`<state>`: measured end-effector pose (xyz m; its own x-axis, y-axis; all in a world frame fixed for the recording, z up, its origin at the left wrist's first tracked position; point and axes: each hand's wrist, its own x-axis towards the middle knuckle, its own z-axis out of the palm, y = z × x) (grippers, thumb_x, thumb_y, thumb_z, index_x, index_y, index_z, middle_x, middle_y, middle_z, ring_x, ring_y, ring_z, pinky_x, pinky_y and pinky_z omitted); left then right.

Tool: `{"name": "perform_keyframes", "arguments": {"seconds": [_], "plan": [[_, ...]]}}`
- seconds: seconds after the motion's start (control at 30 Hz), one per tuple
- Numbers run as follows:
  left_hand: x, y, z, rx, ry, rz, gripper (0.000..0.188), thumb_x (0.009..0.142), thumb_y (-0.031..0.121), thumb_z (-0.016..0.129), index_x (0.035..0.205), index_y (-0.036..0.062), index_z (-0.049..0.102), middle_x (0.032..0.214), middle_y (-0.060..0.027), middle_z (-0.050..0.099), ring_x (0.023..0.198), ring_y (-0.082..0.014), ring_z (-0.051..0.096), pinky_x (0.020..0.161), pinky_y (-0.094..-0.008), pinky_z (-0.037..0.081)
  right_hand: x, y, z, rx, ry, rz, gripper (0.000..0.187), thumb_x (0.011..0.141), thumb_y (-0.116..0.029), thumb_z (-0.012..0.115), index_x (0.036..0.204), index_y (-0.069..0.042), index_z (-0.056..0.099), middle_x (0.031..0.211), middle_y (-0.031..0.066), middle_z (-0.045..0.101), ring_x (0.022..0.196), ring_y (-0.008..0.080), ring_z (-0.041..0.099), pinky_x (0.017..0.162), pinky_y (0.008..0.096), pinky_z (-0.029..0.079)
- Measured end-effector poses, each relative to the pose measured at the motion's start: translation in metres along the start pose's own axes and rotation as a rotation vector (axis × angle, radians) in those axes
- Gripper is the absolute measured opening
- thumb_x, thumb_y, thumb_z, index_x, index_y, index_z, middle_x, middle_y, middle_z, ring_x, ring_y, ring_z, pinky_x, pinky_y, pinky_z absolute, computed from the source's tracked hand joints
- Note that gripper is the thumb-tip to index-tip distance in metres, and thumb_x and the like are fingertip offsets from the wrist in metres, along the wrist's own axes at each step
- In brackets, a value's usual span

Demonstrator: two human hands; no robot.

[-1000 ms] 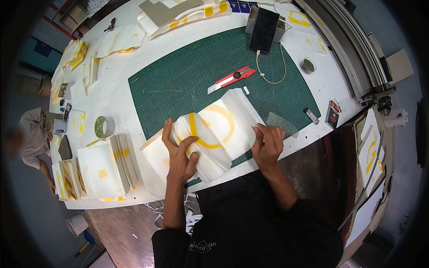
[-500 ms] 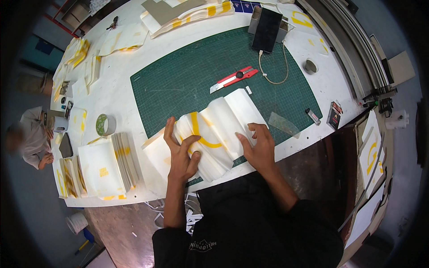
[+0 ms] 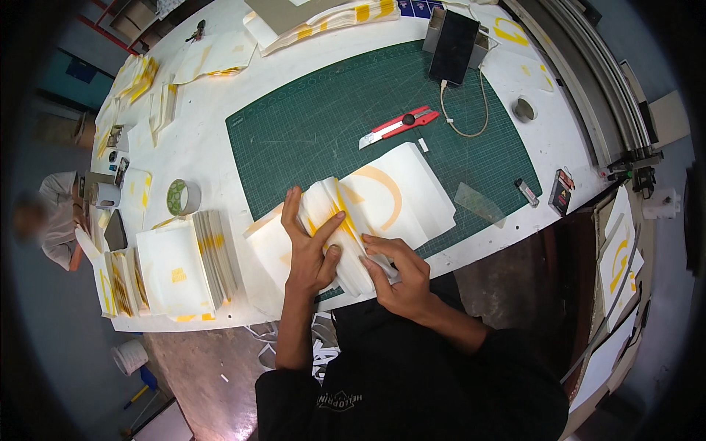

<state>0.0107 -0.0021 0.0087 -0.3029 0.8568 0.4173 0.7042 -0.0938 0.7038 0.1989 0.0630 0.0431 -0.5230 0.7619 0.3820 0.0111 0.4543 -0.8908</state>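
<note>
A thick bundle of white folded paper sheets point(image 3: 348, 273) with yellow print lies partly on the green cutting mat point(image 3: 294, 132) in front of me. My left hand point(image 3: 312, 259) rests across its left part, fingers spread and thumb apart. Against the bundle's right folds, my right hand point(image 3: 401, 281) is closed, thumb and fingers gripping the sheets' edge. One wider sheet with a pale orange arc point(image 3: 390, 187) spreads out beyond my right hand. Another pale sheet point(image 3: 266, 246) reaches out at the left, partly under my left hand.
A red utility knife point(image 3: 397, 126) lies on the mat, and a clear plastic strip point(image 3: 478, 204) lies at its right edge. A propped phone point(image 3: 454, 48) with a cable stands behind. A tape roll point(image 3: 182, 197) and a paper stack point(image 3: 173, 261) are left. Another person point(image 3: 60, 220) is far left.
My right hand has moved left and down from the right sheet to the bundle's folds. The right sheet now lies opened out, its arc showing. The left hand stays on the bundle.
</note>
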Motion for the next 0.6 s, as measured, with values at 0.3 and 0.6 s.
{"name": "perform_keyframes", "arguments": {"seconds": [0.3,0.6], "plan": [[0.0,0.002,-0.001,0.067,-0.014,0.014,0.038,0.1,0.038,0.057,0.126,0.0159,0.073,0.165,-0.0346,0.018,0.153,-0.055,0.015,0.124,-0.066,0.015,0.0,-0.005,-0.014,-0.047,-0.04,0.046,0.039,0.087,-0.002,0.079,0.122,0.007,0.064,0.117,0.0254,0.068,0.108,0.0404,0.071,0.094,0.0428,0.058],[0.002,0.003,-0.001,0.068,-0.005,0.026,0.035,0.099,0.036,0.059,0.123,0.0142,0.071,0.164,-0.0355,0.019,0.152,-0.0562,0.017,0.123,-0.0672,0.016,-0.007,-0.003,-0.007,-0.116,-0.142,0.023,0.046,0.087,-0.006,0.081,0.128,0.006,0.063,0.136,0.0278,0.06,0.129,0.039,0.062,0.108,0.0445,0.05]]}}
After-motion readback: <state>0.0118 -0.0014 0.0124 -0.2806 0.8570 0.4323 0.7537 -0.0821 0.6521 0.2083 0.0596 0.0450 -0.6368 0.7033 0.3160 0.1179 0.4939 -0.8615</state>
